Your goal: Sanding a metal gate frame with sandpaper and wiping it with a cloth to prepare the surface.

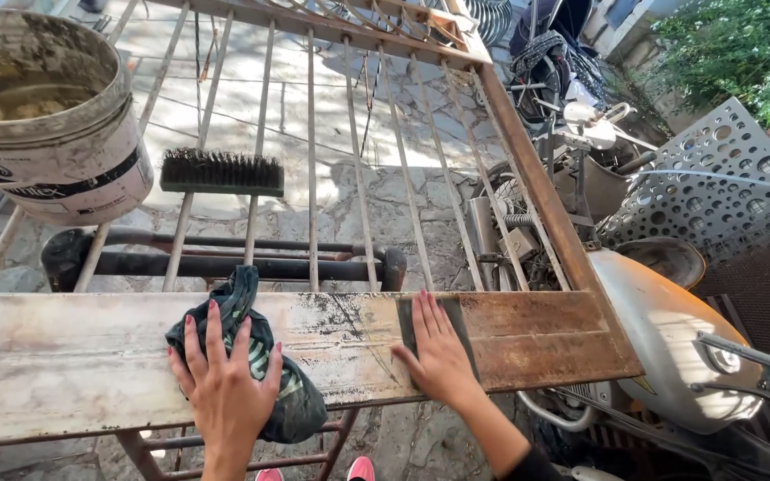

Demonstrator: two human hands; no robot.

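Note:
A rusty metal gate lies flat in front of me, its broad bottom panel [73, 356] whitish on the left and brown with rust on the right. My left hand [225, 374] presses flat on a dark crumpled rag [265, 356] that lies on the panel. My right hand [438, 352] rests flat, fingers together, on a dark grey sheet of sandpaper [465, 325] at the edge of the rusty part. Thin vertical bars [312, 151] run away from the panel to the gate's far rail.
A dirty white bucket [55, 134] with murky liquid stands on the bars at top left. A black-bristled brush [222, 172] lies on the bars beside it. A motorcycle [670, 330] stands close on the right, with a perforated metal sheet [715, 178] behind it. Stone paving lies below.

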